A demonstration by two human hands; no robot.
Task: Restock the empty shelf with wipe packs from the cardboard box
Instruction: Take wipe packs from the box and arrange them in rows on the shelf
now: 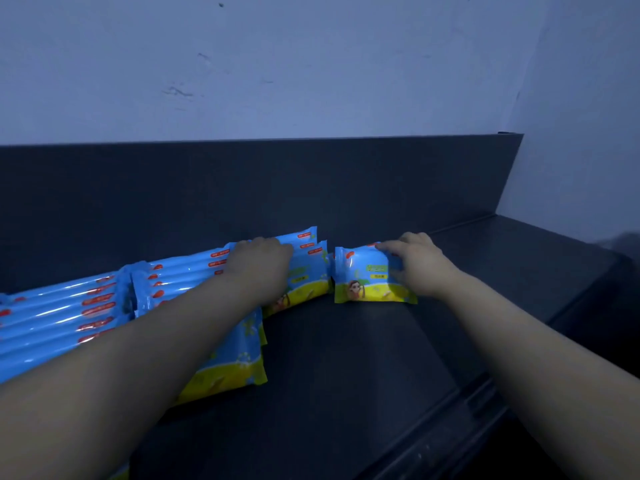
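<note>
Bare forearms [145,368] reach in from the bottom corners, over the dark shelf [346,368]. Just past the left forearm, a leaning pack [235,355] with a blue top and a yellow bottom tilts forward at the front of the shelf. Behind it, a row of wipe packs [304,271] stands on edge with the printed faces toward the camera, while more blue packs [62,313] stretch away to the left edge of the view with red labels on their upper edges. The left hand [258,263] lies palm down on top of the row, its fingers bent over the far side; in this dim light it may be gripping or only pressing, and I cannot tell which. To the right of the row, with a narrow gap between, 1 single wipe pack [363,285] stands upright on the shelf. The right hand [415,265] holds it at the upper right corner, fingers over the top edge and thumb on the front face. A dark back panel [242,185] rises behind the packs, below a pale scuffed wall [277,64].
</note>
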